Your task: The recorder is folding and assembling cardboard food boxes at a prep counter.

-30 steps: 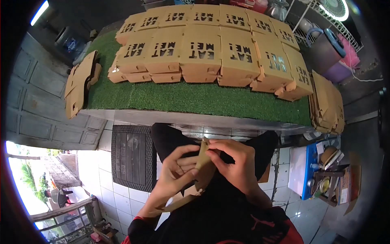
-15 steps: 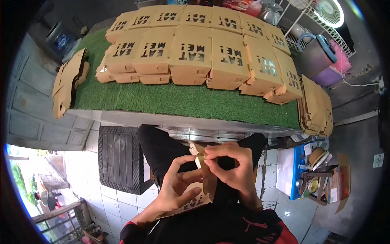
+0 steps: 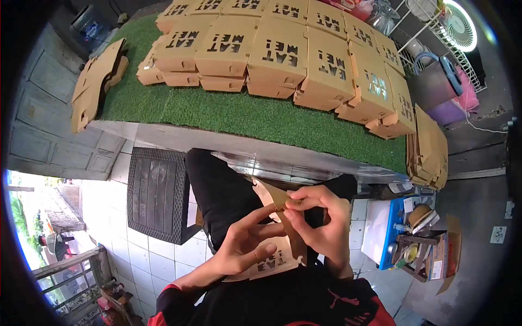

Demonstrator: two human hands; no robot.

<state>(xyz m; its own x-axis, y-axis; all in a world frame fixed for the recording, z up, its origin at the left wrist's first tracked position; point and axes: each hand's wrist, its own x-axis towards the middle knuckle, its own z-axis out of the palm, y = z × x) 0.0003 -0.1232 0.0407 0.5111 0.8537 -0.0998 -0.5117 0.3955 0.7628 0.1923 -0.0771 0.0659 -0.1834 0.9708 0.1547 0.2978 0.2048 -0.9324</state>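
Over my lap a partly folded brown cardboard box (image 3: pixel 283 256) is held between both hands, with dark printing on its lower panel. My left hand (image 3: pixel 239 247) grips it from the left, the thumb lying over the printed panel and the fingers reaching to the upright side. At the right side, my right hand (image 3: pixel 323 217) pinches a corner flap between thumb and fingertips. A loose panel of the box sticks out away from me, beyond the fingers. The fingers partly hide the fold they touch.
On the table's green turf cover (image 3: pixel 190 111) stand rows of stacked folded boxes (image 3: pixel 225 49). Flat cardboard blanks (image 3: pixel 95 81) lie at its left end, more (image 3: pixel 428 149) at its right. A dark plastic stool (image 3: pixel 157 193) is left of my legs; a blue-and-white container (image 3: pixel 380 231) stands right.
The box has opened out, its far panel now extending further from me and more print showing. Both hands remain on it. The whole view has shifted, with the table appearing higher.
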